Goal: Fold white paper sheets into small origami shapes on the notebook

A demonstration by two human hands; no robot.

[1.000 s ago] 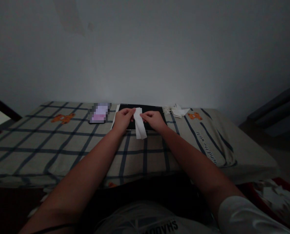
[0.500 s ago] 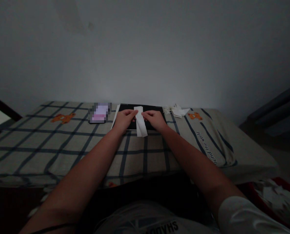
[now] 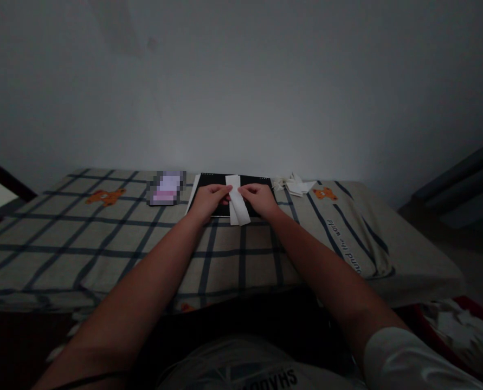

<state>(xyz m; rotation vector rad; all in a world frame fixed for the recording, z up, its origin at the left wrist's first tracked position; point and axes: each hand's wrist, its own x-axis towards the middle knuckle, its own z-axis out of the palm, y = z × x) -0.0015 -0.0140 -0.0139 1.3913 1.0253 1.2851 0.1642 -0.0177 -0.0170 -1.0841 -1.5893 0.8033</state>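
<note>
A long white paper strip (image 3: 238, 201) lies lengthwise over a black notebook (image 3: 257, 183) on the checked bed cover. My left hand (image 3: 207, 199) pinches the strip's left edge with curled fingers. My right hand (image 3: 259, 198) grips its right edge the same way. Both hands rest low on the notebook, close together, with the strip between them.
A blurred pinkish phone-like item (image 3: 166, 188) lies left of the notebook. A small heap of folded white paper pieces (image 3: 295, 184) sits to its right. The checked cover (image 3: 103, 238) with orange bears spans the bed against a grey wall. A red container with white scraps (image 3: 456, 325) is lower right.
The paper strip has shifted a little away from me and to the right over the notebook, and both hands followed it.
</note>
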